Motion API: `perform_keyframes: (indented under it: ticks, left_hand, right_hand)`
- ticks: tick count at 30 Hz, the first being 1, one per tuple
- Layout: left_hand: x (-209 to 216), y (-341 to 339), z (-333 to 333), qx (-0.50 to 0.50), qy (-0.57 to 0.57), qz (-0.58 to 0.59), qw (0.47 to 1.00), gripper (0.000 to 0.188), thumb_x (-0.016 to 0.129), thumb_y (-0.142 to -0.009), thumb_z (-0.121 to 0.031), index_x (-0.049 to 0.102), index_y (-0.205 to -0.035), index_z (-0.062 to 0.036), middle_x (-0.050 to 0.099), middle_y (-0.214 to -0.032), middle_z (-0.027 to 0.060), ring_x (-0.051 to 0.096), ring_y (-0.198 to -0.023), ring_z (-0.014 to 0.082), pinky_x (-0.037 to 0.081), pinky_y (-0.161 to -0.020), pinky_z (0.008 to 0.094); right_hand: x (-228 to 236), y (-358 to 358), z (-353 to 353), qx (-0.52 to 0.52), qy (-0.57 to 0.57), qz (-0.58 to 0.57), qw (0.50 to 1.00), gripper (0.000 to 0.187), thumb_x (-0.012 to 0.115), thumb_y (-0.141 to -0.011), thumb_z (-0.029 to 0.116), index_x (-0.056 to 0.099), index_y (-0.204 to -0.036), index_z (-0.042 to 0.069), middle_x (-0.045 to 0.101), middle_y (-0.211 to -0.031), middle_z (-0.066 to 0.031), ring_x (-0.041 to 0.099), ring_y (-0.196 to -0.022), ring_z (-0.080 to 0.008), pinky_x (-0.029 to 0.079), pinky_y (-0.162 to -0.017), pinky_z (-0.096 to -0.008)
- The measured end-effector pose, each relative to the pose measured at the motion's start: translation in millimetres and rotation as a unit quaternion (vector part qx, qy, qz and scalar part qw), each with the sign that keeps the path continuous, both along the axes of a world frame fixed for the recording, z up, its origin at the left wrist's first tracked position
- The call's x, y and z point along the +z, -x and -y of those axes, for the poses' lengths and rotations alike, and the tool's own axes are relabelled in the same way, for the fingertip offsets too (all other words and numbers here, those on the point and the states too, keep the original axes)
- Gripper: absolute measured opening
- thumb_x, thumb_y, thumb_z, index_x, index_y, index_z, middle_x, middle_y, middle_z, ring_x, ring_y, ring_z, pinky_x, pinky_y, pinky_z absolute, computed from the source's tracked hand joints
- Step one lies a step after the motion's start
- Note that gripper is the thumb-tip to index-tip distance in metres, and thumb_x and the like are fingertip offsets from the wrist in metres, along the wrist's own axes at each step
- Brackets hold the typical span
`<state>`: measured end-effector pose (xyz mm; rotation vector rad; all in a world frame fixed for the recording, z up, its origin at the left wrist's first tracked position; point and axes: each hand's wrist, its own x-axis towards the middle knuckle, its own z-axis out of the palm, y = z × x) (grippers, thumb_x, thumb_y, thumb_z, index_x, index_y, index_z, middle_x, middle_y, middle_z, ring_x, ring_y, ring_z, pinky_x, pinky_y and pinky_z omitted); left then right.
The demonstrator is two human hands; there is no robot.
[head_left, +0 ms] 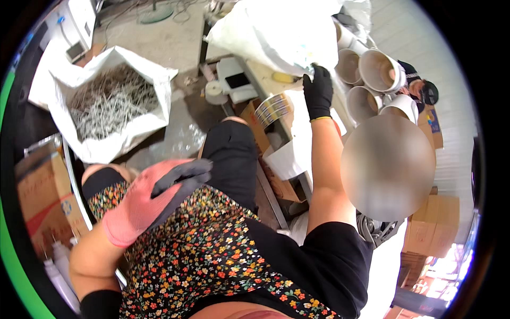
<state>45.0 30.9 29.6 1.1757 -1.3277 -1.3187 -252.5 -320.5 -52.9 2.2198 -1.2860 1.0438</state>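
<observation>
My left hand (154, 196), in a pink glove with grey-coated fingers, hovers over my lap above a flowered apron (212, 250). Its fingers are loosely bent with a gap between them, and no object shows in it. My right arm stretches out over the bright worktable. The right hand (319, 93), in a black glove, is at the lower edge of a big white plastic bag (276, 32). Its fingers are bent in at the bag; whatever they grip is too small or hidden. Close by lies a small yellow object (284, 77).
To the left stands a white sack (159, 125) of thin metal pieces. A digital scale (236, 80), a tape roll (215, 93) and a label roll (273, 109) are near the table. White buckets (380, 72) lie at the right, by another person (417, 87). Cartons (433, 226) stand lower right.
</observation>
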Motion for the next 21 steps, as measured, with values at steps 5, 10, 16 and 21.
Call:
perform_keyframes:
  ticks: [5,10,16,21]
  left_hand:
    - [-37,-22,-3,0.069,-0.043,0.018,0.997,0.024,0.051,-0.088,-0.001,0.056,-0.111,0.0063,0.063,-0.103,0.0097,0.060,-0.094,0.0157,0.045,-0.085,0.0270]
    - [-19,-23,7,0.145,-0.008,0.022,0.989,0.028,0.048,-0.088,-0.002,0.053,-0.113,0.0088,0.061,-0.103,0.0147,0.058,-0.095,0.0198,0.044,-0.087,0.0297]
    - [-8,-22,35,0.093,0.358,0.182,0.911,0.060,0.052,-0.075,0.004,0.035,-0.132,0.0028,0.034,-0.137,0.0222,0.043,-0.121,0.0377,0.032,-0.103,0.0445]
    - [-36,-28,35,0.052,0.172,0.412,0.893,0.068,0.064,-0.065,-0.001,0.041,-0.129,0.0014,0.037,-0.135,0.0229,0.035,-0.125,0.0394,0.028,-0.104,0.0438]
  right_hand:
    - [41,19,38,0.028,-0.007,0.038,0.999,0.015,0.054,-0.083,0.014,0.063,-0.091,0.005,0.063,-0.084,-0.0152,0.059,-0.081,-0.0334,0.047,-0.070,-0.0401]
    - [147,-49,-1,0.114,0.145,-0.006,0.983,0.012,0.053,-0.078,0.011,0.061,-0.086,0.008,0.061,-0.080,-0.0123,0.059,-0.076,-0.0315,0.047,-0.068,-0.0406]
    - [124,-112,-143,0.307,-0.009,0.009,0.952,0.012,0.054,-0.077,0.015,0.060,-0.087,0.012,0.060,-0.081,-0.0091,0.062,-0.071,-0.0291,0.050,-0.062,-0.0380]
    - [55,-135,-228,0.397,-0.241,0.032,0.885,0.011,0.056,-0.077,0.018,0.056,-0.077,0.007,0.057,-0.069,-0.0117,0.060,-0.065,-0.0293,0.046,-0.054,-0.0415]
